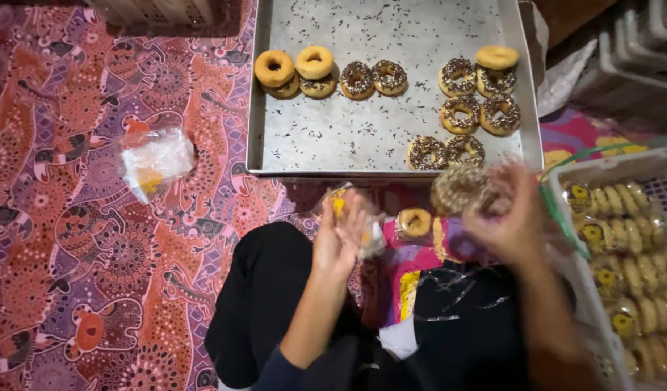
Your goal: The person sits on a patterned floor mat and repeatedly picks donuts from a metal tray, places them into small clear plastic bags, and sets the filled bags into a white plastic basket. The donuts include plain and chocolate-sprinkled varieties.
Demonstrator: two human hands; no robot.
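My left hand point(338, 239) grips a small clear plastic bag point(350, 210) with a yellow mark, just below the tray's front edge. My right hand point(511, 221) holds up a sprinkle-covered doughnut point(460, 190); both are blurred. Between the hands, a plain doughnut in a clear wrapper point(414, 223) lies on the patterned cloth. A metal tray point(326, 137) in front of me carries plain doughnuts point(275, 68) at the left and several chocolate-sprinkled doughnuts point(462, 114) in the middle and at the right.
A stack of clear bags point(154, 161) lies on the red patterned cloth point(80, 246) at the left. A white basket point(609, 170) at the right is filled with bagged doughnuts point(627, 239). My dark-clothed legs are at the bottom.
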